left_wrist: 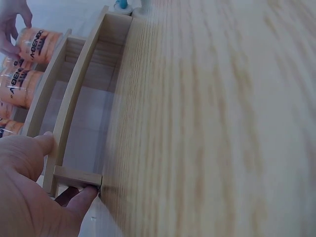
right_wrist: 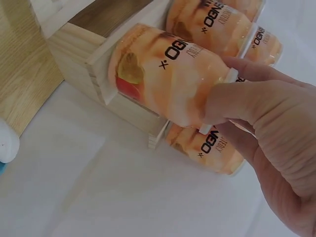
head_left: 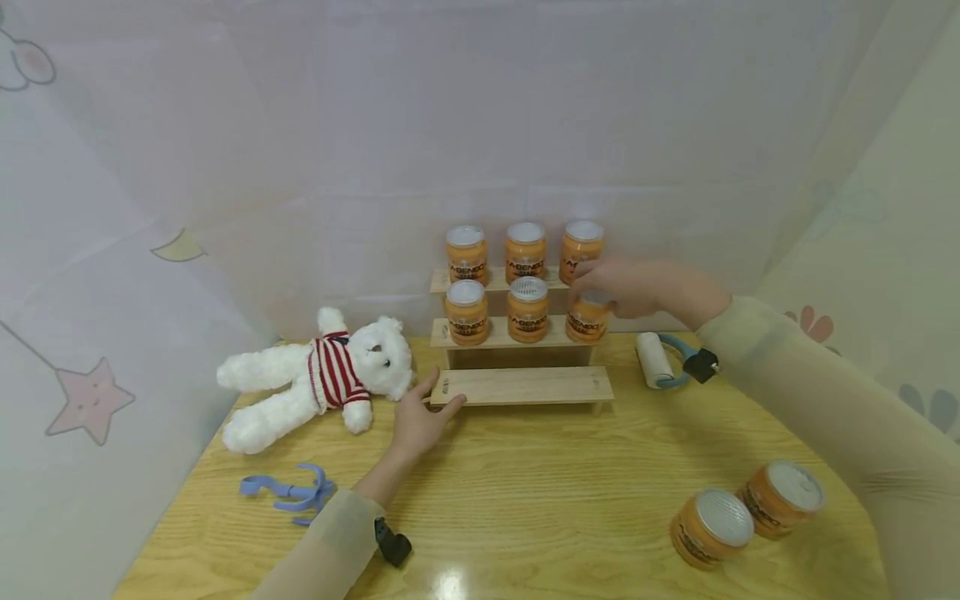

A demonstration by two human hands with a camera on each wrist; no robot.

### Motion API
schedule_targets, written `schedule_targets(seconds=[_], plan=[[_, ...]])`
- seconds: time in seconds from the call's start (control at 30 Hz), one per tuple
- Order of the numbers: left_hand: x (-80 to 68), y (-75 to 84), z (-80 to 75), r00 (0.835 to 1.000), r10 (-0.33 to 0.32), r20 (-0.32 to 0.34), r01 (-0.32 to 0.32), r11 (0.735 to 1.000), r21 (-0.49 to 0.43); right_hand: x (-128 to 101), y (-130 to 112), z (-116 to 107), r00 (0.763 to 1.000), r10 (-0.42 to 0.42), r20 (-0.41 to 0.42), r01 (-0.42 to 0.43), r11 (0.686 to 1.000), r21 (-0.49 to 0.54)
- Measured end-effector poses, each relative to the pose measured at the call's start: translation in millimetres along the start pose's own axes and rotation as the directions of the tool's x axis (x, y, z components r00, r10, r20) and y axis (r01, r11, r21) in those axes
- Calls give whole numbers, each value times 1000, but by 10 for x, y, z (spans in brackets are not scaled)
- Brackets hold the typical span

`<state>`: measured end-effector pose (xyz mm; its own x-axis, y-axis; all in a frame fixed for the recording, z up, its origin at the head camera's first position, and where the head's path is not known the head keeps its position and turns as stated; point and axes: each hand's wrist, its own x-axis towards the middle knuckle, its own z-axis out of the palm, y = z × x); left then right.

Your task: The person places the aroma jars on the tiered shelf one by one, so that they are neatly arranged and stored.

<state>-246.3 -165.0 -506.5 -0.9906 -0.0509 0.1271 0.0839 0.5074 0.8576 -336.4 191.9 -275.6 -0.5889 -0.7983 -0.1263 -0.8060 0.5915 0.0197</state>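
- the right hand (head_left: 626, 287) has its fingers curled over the white lid end of an orange jar (right_wrist: 170, 81), thumb on one side and fingertips on the other; the jar stands at the right end of the middle step of the wooden rack (head_left: 517, 337).
- just past the fingertips, another jar sits on the top step; beside the knuckles, further jars fill the rest of that row.
- the jar looks like smooth, rigid plastic with a glossy label, so i judge it stiff but a bit slippery, and moderately light; the ridged lid edge is the surest hold, as the body offers less friction.
- the left hand (head_left: 420, 421) lies open, fingers straight and a little apart, thumb and forefinger touching the left end of the rack's lowest board, seemingly steadying it.
- behind the left hand's fingers lies a white teddy bear (head_left: 315, 379); two more jars (head_left: 746, 512) lie tipped on the table (head_left: 525, 500), well apart from either hand.
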Motion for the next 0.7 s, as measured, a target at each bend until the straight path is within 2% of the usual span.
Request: schedule_targets(seconds=[0.13,0.23,0.3,0.37,0.43,0.5,0.53,0.6,0.67,0.7], plan=[[-13,2,2,1000,21,-7,-21,1000,1,21,25,57,999,41,8,-41,999,-6],[-20,7,6,1000,26,-10,-26,1000,2,-7,19,97,999,47,-18,-47,999,0],[-14,3,9,999,31,-15,-31,1000,-2,-42,3,120,997,30,-77,-30,999,12],[-4,2,7,1000,19,-15,-19,1000,-12,-84,-16,156,984,45,-172,-40,999,32],[5,-1,2,1000,23,-19,-23,1000,-16,-126,-25,209,948,107,-299,-92,994,67],[13,-4,1,1000,23,-17,-23,999,-23,-158,-30,275,885,215,-413,-171,975,142],[15,-5,0,1000,22,-15,-23,999,-22,-170,-28,317,849,284,-445,-216,956,199],[16,-6,-3,1000,23,-13,-23,1000,-21,-182,-19,404,780,391,-489,-268,914,303],[14,-7,-5,1000,18,-12,-18,1000,-21,-178,-16,495,736,477,-480,-297,865,404],[11,-6,-7,1000,16,-12,-16,1000,-24,-174,-11,543,724,510,-464,-303,840,451]])
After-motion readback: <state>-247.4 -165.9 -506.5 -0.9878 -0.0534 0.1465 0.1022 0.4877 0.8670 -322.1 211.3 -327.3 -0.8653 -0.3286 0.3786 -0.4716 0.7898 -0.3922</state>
